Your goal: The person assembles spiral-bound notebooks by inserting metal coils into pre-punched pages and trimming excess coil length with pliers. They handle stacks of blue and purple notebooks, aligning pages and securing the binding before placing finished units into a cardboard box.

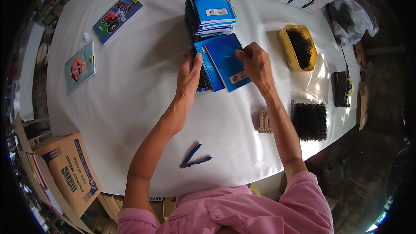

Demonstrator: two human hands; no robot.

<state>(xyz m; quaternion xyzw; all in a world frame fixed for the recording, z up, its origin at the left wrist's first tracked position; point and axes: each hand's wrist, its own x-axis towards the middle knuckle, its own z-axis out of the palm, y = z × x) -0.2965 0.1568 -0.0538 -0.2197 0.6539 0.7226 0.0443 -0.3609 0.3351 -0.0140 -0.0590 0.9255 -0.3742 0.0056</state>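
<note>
Two piles of blue spiral notebooks stand end to end at the far middle of the table. My right hand [256, 63] pinches the edge of the top blue notebook [226, 63], which lies askew over the nearer notebook pile [211, 71]. Against the left side of that pile rests my left hand [190, 71], its fingers partly hidden behind the pile's edge; whether it grips anything does not show. Just beyond, the taller pile of blue notebooks [212, 2] has a white label on its top cover.
Blue-handled pliers [193, 158] lie near the front. To the right are a yellow tub [289, 56] of black coils, a block of black coils [310, 121], a woven block [264, 121] and a tape dispenser [341, 89]. Two illustrated notebooks [117, 19] lie left; a cardboard box [69, 173] stands lower left.
</note>
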